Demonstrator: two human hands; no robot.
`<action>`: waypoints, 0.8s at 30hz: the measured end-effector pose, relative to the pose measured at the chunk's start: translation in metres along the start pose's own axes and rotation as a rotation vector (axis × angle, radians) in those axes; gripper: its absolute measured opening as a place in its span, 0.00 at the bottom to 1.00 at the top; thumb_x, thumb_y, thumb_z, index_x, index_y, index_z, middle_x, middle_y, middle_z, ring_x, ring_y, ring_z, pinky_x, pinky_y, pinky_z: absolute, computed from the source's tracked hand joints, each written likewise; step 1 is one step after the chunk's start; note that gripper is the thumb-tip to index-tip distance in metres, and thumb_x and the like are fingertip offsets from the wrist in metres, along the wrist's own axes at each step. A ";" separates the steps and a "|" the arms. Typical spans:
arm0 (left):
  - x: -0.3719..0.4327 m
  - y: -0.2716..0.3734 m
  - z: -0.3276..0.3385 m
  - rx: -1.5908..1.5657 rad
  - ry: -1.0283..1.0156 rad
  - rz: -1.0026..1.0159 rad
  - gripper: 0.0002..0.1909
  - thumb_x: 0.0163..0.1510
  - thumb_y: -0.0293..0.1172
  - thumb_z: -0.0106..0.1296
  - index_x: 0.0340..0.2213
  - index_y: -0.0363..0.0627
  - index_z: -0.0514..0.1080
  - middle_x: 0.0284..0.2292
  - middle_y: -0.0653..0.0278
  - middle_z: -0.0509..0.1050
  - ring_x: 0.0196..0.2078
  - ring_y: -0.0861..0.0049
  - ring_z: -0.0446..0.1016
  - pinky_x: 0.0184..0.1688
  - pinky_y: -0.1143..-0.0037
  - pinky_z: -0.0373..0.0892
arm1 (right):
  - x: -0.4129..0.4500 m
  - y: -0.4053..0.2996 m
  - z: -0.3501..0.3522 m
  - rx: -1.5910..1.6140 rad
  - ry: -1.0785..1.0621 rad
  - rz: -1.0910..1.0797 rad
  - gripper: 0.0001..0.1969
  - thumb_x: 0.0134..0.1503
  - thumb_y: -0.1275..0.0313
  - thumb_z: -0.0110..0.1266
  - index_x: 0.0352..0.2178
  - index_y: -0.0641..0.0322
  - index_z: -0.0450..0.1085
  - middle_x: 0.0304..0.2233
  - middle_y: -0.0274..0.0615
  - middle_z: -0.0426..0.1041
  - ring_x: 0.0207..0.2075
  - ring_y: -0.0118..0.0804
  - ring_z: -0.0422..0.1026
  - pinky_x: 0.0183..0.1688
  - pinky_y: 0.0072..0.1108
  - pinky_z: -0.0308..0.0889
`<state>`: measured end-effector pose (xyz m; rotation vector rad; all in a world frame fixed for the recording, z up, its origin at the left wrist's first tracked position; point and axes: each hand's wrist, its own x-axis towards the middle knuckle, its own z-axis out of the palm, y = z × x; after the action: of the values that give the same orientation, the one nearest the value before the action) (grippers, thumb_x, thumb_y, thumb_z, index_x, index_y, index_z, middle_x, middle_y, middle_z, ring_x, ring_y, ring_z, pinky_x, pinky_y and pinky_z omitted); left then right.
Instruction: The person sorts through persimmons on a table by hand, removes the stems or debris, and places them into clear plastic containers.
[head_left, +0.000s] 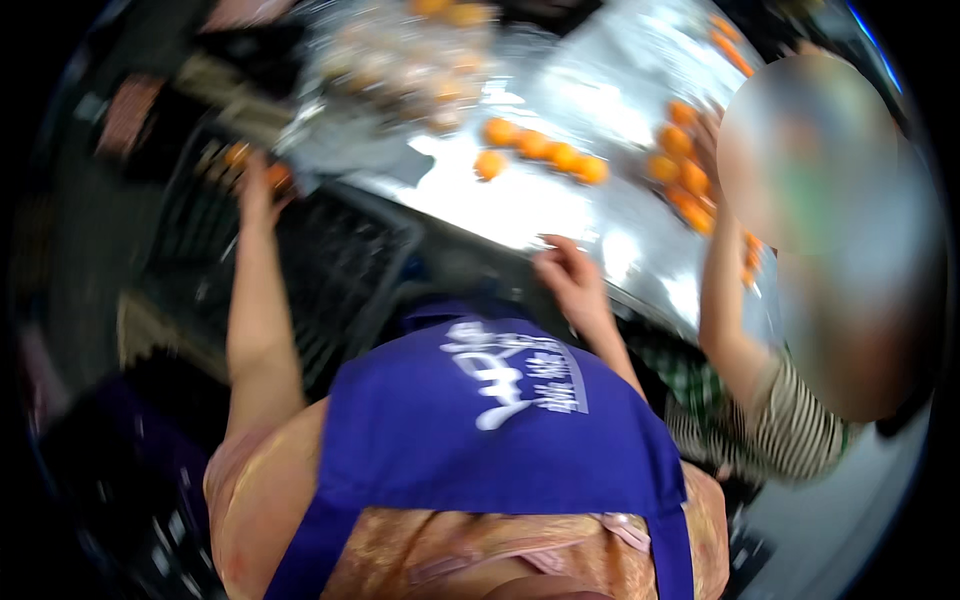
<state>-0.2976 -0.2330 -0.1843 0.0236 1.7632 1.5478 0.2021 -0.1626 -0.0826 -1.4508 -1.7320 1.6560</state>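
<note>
My left hand (259, 187) reaches into the far part of a black plastic crate (375, 296) and has hold of an orange fruit (279, 177) at its right side. Another orange fruit (238, 155) shows just left of the fingers; whether the hand touches it is blurred. My right hand (574, 274) is at the near edge of a shiny metal table (450, 202), fingers half curled, with nothing seen in it. Beyond it, several orange fruits (532, 144) lie in a short row, with one fruit (490, 165) apart in front.
A clear plastic bag of round produce (405, 75) lies at the table's far left. At right a co-worker's hand (709, 142) is beside a cluster of orange fruits (691, 178). More orange pieces (727, 45) lie at the far right. Blurred boxes stand at left.
</note>
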 end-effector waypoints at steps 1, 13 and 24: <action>0.006 -0.005 -0.012 0.071 -0.001 -0.005 0.39 0.55 0.65 0.46 0.60 0.56 0.59 0.57 0.59 0.63 0.58 0.60 0.63 0.55 0.52 0.63 | -0.003 -0.006 0.003 -0.080 0.002 -0.105 0.17 0.60 0.72 0.53 0.50 0.62 0.67 0.33 0.35 0.74 0.33 0.25 0.72 0.37 0.21 0.69; 0.024 -0.038 -0.095 -0.031 0.082 -0.002 0.27 0.52 0.22 0.55 0.53 0.32 0.63 0.48 0.54 0.71 0.46 0.60 0.74 0.42 0.66 0.74 | -0.028 -0.014 0.021 -0.097 0.081 -0.051 0.15 0.57 0.74 0.56 0.46 0.67 0.69 0.28 0.36 0.72 0.29 0.26 0.70 0.35 0.20 0.68; -0.067 0.005 -0.190 -0.269 0.023 0.090 0.22 0.55 0.29 0.53 0.51 0.34 0.67 0.46 0.58 0.73 0.47 0.70 0.73 0.49 0.70 0.70 | -0.023 -0.016 0.025 -0.207 0.016 -0.051 0.14 0.56 0.73 0.56 0.43 0.67 0.70 0.28 0.40 0.74 0.29 0.32 0.73 0.35 0.24 0.69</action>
<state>-0.3573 -0.4231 -0.1519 -0.0487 1.5768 1.8455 0.1852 -0.1920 -0.0659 -1.4897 -1.9635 1.4716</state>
